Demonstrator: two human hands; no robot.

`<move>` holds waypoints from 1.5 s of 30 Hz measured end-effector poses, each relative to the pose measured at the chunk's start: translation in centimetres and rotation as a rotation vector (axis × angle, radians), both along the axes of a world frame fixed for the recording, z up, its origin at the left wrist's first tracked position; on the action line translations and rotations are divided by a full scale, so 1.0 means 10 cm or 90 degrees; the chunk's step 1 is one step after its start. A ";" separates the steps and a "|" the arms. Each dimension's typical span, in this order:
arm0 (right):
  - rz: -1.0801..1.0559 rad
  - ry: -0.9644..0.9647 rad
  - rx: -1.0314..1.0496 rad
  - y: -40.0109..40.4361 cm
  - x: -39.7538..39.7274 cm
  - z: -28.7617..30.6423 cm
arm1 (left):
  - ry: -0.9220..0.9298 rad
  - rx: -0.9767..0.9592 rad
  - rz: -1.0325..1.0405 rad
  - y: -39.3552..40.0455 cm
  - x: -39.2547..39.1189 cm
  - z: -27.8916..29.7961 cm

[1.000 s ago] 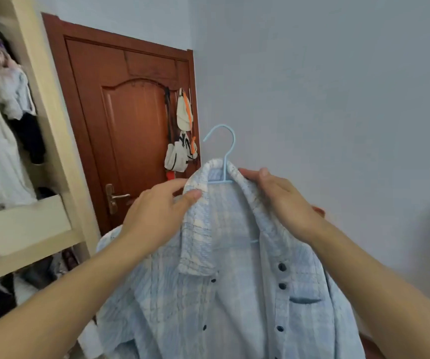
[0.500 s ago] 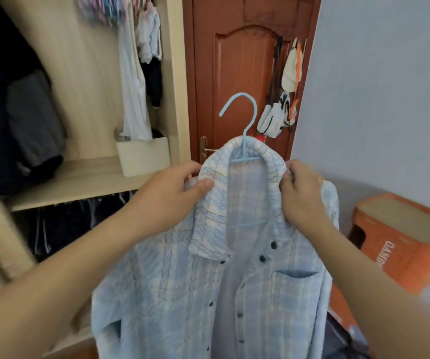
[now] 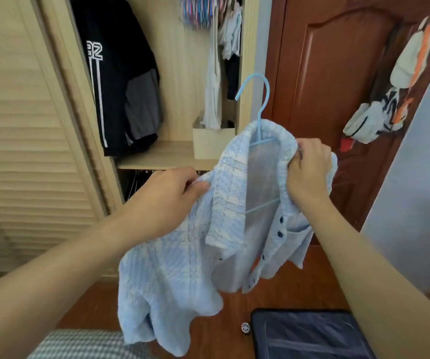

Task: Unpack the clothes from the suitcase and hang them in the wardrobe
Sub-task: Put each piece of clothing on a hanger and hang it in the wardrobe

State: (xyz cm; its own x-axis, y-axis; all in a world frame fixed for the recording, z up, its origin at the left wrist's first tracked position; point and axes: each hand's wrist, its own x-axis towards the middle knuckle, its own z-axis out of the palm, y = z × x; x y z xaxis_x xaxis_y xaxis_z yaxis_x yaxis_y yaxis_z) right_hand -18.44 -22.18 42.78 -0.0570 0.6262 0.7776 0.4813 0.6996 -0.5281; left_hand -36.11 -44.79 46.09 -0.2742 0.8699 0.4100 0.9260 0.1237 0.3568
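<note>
Far left of frame: louvred wardrobe door [image 3: 19, 125], pale wood. Next right, open wardrobe [image 3: 175, 73] with a black jacket [image 3: 112, 73] hanging upper left-centre, white garments [image 3: 215, 73] upper centre, a small box [image 3: 212, 143] on the shelf. Centre: left hand [image 3: 168, 195] pinches the left shoulder of the light blue plaid shirt [image 3: 182, 260], fingers curled on fabric. Shirt sits on a blue hanger [image 3: 259, 110], hook free, above the collar. Right of centre: right hand [image 3: 308, 169] grips the shirt's right shoulder and collar edge. Behind, brown door [image 3: 325, 86] with bags [image 3: 390, 99] hung upper right. Lower right: dark suitcase [image 3: 304, 335] on the floor, open.
</note>
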 end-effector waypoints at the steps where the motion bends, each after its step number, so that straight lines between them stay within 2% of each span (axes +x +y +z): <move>1: 0.008 0.011 0.007 0.00 0.05 0.06 | -0.006 0.002 0.007 -0.02 0.11 0.07; 6: 0.089 0.048 -0.010 -0.10 0.00 0.40 | -0.030 0.052 0.066 -0.22 0.33 0.37; 12: 0.204 0.014 0.015 -0.51 -0.74 0.50 | -0.080 0.080 0.182 -0.94 0.05 0.39; 17: 0.344 -0.023 0.025 -1.36 -1.83 0.32 | -0.125 0.063 0.346 -2.00 -0.44 0.18; 22: 0.508 -0.070 -0.003 -2.71 -3.19 -0.06 | -0.150 0.054 0.557 -3.31 -1.12 -0.16; 24: 0.572 -0.101 -0.020 -3.34 -3.91 -0.30 | -0.127 0.034 0.655 -3.79 -1.57 -0.36; 26: 0.626 -0.207 -0.029 -3.96 -4.65 -0.69 | -0.100 -0.006 0.743 -4.29 -2.16 -0.75; 29: 0.642 -0.541 -0.064 -4.72 -5.39 -1.69 | -0.115 -0.104 0.873 -5.15 -3.03 -1.88; 30: 0.642 -0.665 -0.064 -4.89 -5.44 -2.13 | -0.154 -0.154 0.928 -5.38 -3.17 -2.34; 32: 0.692 -0.868 -0.034 -5.09 -5.25 -2.98 | -0.290 -0.154 0.980 -5.66 -3.14 -3.28; 35: 0.763 -1.181 -0.064 -4.91 -4.44 -3.93 | -0.541 -0.184 0.874 -5.57 -2.34 -4.35; 37: 0.702 -1.380 -0.192 -4.59 -3.93 -4.30 | -0.735 -0.256 0.777 -5.42 -1.66 -4.78; 38: 0.651 -1.436 -0.264 -4.43 -3.76 -4.43 | -0.821 -0.275 0.746 -5.35 -1.39 -4.96; 40: 0.557 -1.445 -0.376 -4.18 -3.59 -4.51 | -0.961 -0.264 0.734 -5.22 -1.02 -5.16; 42: 0.534 -1.369 -0.432 -4.08 -3.59 -4.50 | -1.062 -0.217 0.749 -5.10 -0.80 -5.25; 45: 0.527 -1.261 -0.473 -4.10 -3.68 -4.48 | -1.106 -0.198 0.738 -4.99 -0.63 -5.33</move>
